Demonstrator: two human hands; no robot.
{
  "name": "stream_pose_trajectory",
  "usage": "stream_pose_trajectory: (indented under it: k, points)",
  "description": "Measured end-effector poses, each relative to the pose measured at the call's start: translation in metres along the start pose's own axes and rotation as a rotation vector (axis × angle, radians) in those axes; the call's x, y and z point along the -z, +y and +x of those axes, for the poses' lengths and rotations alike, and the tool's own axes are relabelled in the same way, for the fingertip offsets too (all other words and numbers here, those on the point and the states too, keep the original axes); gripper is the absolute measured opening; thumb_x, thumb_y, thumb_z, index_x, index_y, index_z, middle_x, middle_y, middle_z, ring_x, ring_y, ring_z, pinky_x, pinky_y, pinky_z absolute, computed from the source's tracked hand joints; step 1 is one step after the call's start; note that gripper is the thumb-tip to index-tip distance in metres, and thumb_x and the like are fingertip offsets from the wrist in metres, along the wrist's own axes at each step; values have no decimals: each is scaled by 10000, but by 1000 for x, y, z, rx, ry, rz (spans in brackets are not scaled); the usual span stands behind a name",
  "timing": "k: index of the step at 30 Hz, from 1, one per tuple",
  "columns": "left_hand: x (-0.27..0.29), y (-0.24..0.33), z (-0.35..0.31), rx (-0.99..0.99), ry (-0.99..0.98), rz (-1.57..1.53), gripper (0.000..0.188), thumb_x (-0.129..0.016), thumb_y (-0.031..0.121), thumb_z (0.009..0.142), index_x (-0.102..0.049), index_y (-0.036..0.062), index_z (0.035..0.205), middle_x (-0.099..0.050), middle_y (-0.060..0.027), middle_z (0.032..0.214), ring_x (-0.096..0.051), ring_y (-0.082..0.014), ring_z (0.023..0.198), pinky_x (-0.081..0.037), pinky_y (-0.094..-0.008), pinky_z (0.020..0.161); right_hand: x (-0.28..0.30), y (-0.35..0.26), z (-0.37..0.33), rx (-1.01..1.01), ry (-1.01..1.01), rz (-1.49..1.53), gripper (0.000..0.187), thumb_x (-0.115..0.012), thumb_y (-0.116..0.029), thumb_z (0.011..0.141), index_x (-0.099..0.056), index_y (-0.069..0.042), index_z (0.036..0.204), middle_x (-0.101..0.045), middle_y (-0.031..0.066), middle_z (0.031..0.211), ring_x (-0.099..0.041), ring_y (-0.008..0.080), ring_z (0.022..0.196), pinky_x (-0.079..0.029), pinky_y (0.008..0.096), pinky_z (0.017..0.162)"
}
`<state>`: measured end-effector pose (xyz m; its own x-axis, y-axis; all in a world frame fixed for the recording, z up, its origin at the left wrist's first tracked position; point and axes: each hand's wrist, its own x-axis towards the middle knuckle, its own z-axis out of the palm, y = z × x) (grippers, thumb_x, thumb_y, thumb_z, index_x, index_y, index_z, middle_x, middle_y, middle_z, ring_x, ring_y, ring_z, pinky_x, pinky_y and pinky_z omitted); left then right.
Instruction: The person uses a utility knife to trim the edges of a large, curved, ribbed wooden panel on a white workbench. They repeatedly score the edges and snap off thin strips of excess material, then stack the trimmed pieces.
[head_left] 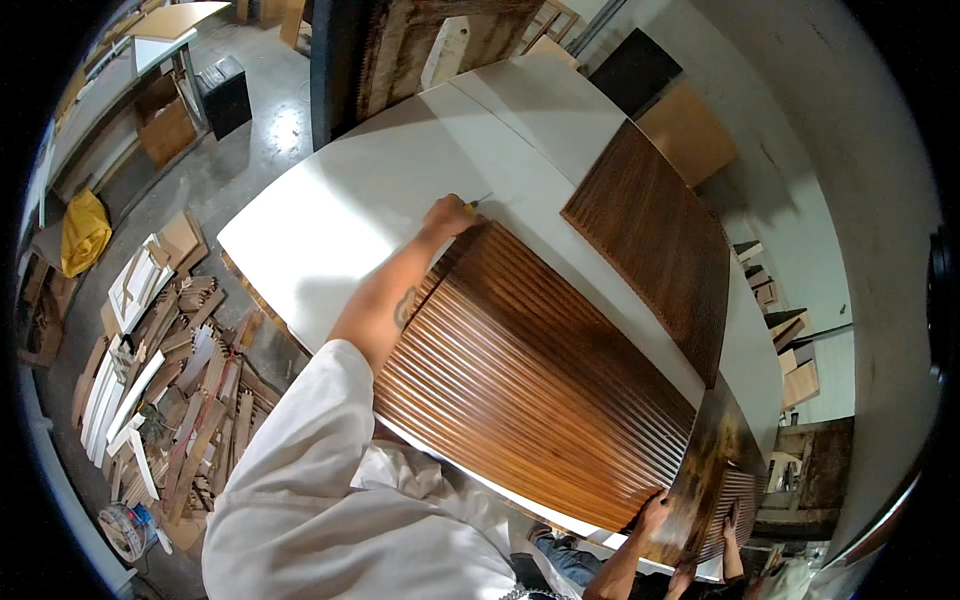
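Observation:
My left hand is closed around a small yellow-handled tool with a thin tip. It is by the far corner of a ribbed brown wooden panel, which lies on a white-topped table. My fingers hide most of the handle. A second dark brown panel lies farther right on the same table. At the right end, hands that appear to be a co-worker's are at a glossy brown board tilted near the ribbed panel. I do not see my right hand.
A heap of wood offcuts covers the floor on the left, with a white bucket near it. A dark upright frame stands behind the table. On the right are a wall and leaning boards.

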<state>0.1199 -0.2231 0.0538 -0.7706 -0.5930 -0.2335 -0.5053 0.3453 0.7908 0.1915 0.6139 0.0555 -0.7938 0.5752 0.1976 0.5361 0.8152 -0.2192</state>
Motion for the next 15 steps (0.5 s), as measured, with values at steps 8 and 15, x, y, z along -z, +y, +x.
stream_pose_trajectory:
  k: [8,15]
  points:
    - [37,-52,-20,-55,260,-68,338,-569,331,939,-669,9,968,-703,-158,934,-680,-279,874,-556,-364,767,-1,-8,14,54,-45,90,625,-475,-570,977,-687,11,1070,-683,207,966,-618,391,882,-467,495,788]
    - [90,-112,-247,83,-115,-413,508,-665,455,922,-681,-15,1113,-691,-113,996,-659,-212,960,-536,-396,805,44,-10,8,-121,-505,581,528,-677,-517,904,-664,7,965,-581,41,671,-509,165,618,-425,398,595]
